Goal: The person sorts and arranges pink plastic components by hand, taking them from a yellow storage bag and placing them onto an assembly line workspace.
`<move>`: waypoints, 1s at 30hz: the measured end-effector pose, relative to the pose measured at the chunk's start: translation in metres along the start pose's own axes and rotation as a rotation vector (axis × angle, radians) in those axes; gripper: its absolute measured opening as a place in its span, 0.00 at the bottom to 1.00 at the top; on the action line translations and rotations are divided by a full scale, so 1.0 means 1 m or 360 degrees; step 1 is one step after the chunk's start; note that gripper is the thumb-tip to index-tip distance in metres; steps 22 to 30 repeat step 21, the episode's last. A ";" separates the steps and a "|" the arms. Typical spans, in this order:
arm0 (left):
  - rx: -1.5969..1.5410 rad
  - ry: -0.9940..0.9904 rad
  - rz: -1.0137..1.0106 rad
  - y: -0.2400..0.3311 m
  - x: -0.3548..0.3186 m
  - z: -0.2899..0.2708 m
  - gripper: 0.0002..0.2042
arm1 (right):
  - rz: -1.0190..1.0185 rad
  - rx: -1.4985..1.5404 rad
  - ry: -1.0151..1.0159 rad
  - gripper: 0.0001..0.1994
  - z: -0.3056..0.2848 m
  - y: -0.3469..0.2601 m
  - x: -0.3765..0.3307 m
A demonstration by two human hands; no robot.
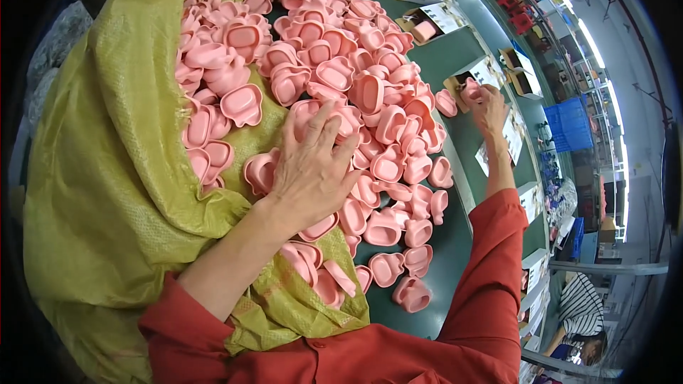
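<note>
A big heap of pink moulded pieces (388,167), hollow with rounded rims, spreads over a green work surface and spills from a yellow-green woven sack (107,135). My left hand (313,163) lies on the heap, its fingers stretched out and somewhat apart over several pieces; what is under the palm is hidden. Farther right, my right hand (491,110) pinches one pink piece (470,90) at the opening of a small carton (461,82). Another pink piece (446,103) sits just left of that carton.
More open cartons (430,21) stand along the green belt (469,43), some with a pink piece inside. An open carton (525,75) is beyond my right hand. A blue crate (569,124) is farther right. Another person in a striped top (582,306) is at the lower right.
</note>
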State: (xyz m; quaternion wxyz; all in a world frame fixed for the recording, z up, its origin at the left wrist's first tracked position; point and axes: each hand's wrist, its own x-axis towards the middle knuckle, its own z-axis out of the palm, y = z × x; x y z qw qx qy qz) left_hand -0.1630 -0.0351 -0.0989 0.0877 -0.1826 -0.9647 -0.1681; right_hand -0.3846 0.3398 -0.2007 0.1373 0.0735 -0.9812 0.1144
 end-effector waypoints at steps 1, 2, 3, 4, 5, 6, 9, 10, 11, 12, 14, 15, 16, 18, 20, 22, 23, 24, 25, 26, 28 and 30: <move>0.0008 -0.0012 -0.0014 -0.001 -0.001 -0.001 0.26 | 0.0135 -0.0054 -0.0143 0.12 -0.004 0.000 0.003; 0.0016 -0.0004 -0.0023 -0.001 -0.002 -0.002 0.26 | 0.0216 -0.0094 -0.0150 0.14 -0.004 -0.001 0.004; 0.0004 0.0012 -0.0016 0.000 -0.001 -0.002 0.26 | 0.0222 -0.0102 -0.0155 0.14 -0.003 0.007 0.000; -0.0004 0.0011 -0.0012 0.001 0.000 -0.001 0.26 | 0.0154 -0.0139 0.0012 0.14 0.003 0.020 -0.003; 0.0004 0.0000 -0.0002 0.001 0.000 0.000 0.26 | 0.0085 -0.0178 0.0180 0.15 0.008 0.032 -0.006; 0.0018 -0.0013 0.0001 0.002 0.000 0.000 0.26 | 0.0085 -0.0177 0.0177 0.15 0.010 0.039 -0.007; 0.0069 -0.0007 0.0003 0.001 0.000 -0.001 0.26 | 0.0157 -0.0043 -0.0028 0.15 0.011 0.059 -0.010; 0.0075 -0.0010 0.0008 0.001 0.000 -0.002 0.26 | 0.0160 -0.0047 -0.0029 0.15 0.008 0.066 -0.010; 0.0071 -0.0011 0.0012 0.001 0.000 -0.003 0.26 | 0.0239 -0.0103 -0.0051 0.16 0.005 0.073 -0.010; 0.0076 -0.0012 0.0012 0.001 0.000 -0.003 0.26 | 0.0320 -0.0160 -0.0073 0.17 0.002 0.076 -0.012; 0.0072 -0.0001 0.0018 0.000 0.000 0.000 0.25 | 0.0387 -0.0253 -0.0024 0.17 0.000 0.081 -0.020; 0.0074 -0.0003 0.0022 0.000 0.000 0.000 0.25 | 0.0444 -0.0333 0.0024 0.17 -0.002 0.078 -0.024; 0.0064 -0.0001 0.0026 0.000 0.000 0.000 0.25 | 0.0500 -0.0414 0.0074 0.18 -0.003 0.074 -0.029; 0.0048 0.0002 0.0039 0.001 0.002 -0.001 0.25 | 0.0299 0.0048 0.0218 0.15 -0.011 0.068 -0.045; 0.0072 -0.0013 0.0013 -0.003 -0.002 -0.004 0.25 | 0.0263 0.0709 -0.0047 0.12 -0.015 0.044 -0.064; 0.0062 -0.0011 0.0016 -0.001 -0.002 -0.004 0.25 | 0.0266 0.0698 -0.0047 0.12 -0.019 0.045 -0.065; 0.0062 -0.0011 0.0016 -0.001 -0.002 -0.004 0.25 | 0.0266 0.0698 -0.0047 0.12 -0.019 0.045 -0.065; 0.0062 -0.0011 0.0016 -0.001 -0.002 -0.004 0.25 | 0.0266 0.0698 -0.0047 0.12 -0.019 0.045 -0.065; 0.0062 -0.0011 0.0016 -0.001 -0.002 -0.004 0.25 | 0.0266 0.0698 -0.0047 0.12 -0.019 0.045 -0.065; 0.0062 -0.0011 0.0016 -0.001 -0.002 -0.004 0.25 | 0.0266 0.0698 -0.0047 0.12 -0.019 0.045 -0.065; 0.0062 -0.0011 0.0016 -0.001 -0.002 -0.004 0.25 | 0.0266 0.0698 -0.0047 0.12 -0.019 0.045 -0.065; 0.0062 -0.0011 0.0016 -0.001 -0.002 -0.004 0.25 | 0.0266 0.0698 -0.0047 0.12 -0.019 0.045 -0.065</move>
